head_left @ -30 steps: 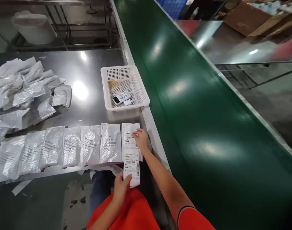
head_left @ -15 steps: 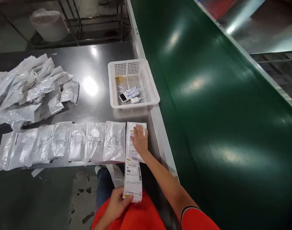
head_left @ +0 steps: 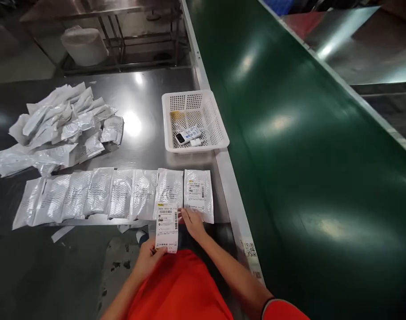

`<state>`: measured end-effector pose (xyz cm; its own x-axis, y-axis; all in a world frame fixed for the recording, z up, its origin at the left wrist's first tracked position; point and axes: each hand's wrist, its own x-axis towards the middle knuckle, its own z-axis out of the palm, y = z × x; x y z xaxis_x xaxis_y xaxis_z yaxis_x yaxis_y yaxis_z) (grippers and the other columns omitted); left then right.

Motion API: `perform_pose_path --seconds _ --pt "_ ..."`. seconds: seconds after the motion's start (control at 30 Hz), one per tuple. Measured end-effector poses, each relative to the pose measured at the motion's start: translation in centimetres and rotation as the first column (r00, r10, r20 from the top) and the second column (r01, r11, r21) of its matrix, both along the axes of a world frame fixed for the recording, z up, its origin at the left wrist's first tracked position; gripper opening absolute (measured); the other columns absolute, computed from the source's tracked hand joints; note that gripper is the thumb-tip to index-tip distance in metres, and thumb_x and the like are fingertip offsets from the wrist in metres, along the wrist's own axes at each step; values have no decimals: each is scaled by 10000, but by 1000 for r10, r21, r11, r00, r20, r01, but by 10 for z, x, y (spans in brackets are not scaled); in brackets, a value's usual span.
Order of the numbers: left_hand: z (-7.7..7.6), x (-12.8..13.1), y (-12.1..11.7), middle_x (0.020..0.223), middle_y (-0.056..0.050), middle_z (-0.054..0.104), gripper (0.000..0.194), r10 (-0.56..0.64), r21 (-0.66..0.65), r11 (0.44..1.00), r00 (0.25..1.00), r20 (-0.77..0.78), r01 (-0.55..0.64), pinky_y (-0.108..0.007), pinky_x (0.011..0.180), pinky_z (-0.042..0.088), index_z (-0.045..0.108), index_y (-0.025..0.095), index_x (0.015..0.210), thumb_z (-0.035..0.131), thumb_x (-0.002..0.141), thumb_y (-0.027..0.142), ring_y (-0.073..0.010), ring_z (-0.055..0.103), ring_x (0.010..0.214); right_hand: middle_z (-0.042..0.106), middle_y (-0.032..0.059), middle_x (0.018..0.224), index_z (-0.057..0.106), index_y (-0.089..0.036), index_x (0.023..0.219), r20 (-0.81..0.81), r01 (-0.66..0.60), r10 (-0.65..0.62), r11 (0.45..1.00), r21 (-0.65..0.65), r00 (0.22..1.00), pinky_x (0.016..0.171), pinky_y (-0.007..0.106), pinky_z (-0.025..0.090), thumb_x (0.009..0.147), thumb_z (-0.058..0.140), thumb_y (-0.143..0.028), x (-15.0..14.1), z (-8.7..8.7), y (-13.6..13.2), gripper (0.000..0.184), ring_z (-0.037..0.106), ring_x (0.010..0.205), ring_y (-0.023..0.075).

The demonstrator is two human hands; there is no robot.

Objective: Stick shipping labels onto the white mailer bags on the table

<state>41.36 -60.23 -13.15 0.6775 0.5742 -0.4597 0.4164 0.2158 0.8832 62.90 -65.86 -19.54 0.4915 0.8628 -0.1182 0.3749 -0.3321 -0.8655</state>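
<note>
My left hand (head_left: 150, 257) pinches the lower end of a strip of printed shipping labels (head_left: 167, 229) near the front edge of the table. At the strip's right edge, the fingertips of my right hand (head_left: 193, 224) are closed on the label. The strip's upper part overlaps the lower part of a white bubble mailer (head_left: 170, 186) in the row. Just beyond my right hand, the rightmost bubble mailer (head_left: 207, 191) lies flat with a shipping label (head_left: 196, 190) on its face. Several more mailers (head_left: 99, 191) lie side by side to the left, printed text facing up.
A heap of white mailers (head_left: 69, 115) covers the table's left side. A white plastic basket (head_left: 167, 120) holds a phone-like device (head_left: 188, 135) and a small white item. Along the right runs a green conveyor belt (head_left: 289, 178), bordered by a metal rail (head_left: 231, 186).
My right hand has left the labelled rightmost mailer and come down to the label strip. My left hand has raised the strip up and left, over the neighbouring mailer. The view has shifted slightly.
</note>
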Motion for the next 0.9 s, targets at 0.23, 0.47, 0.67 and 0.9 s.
perform_pose_path --seconds 0.23,0.47,0.67,0.9 --pt "-18 -18 2 1010 -134 737 371 -65 -118 991 998 12 66 -395 836 522 724 169 977 654 796 485 -303 674 920 699 33 808 668 -198 828 -525 174 -141 985 14 839 720 336 539 692 696 -419 -42 33 24 261 646 744 194" --pt "-34 23 31 897 -60 721 419 259 -283 932 963 74 -228 -368 858 519 678 155 930 773 673 472 -229 661 854 730 29 831 715 -227 853 -365 154 -144 988 1 920 747 353 532 745 635 -355 -54 35 8 186 657 783 212" --pt "-55 48 25 757 -52 705 520 411 -332 858 912 -13 -391 -372 694 553 670 134 880 667 714 626 -209 652 675 695 78 871 715 -213 715 -192 212 -194 974 75 962 748 356 521 770 641 -401 -17 1 55 210 641 839 221" --pt "-74 7 -8 749 -100 729 620 409 -325 840 901 -145 -434 -367 644 562 710 115 844 763 567 668 -238 673 663 638 88 1041 724 -212 776 271 339 -328 941 7 905 958 455 441 848 576 -383 29 -37 130 238 572 1002 249"
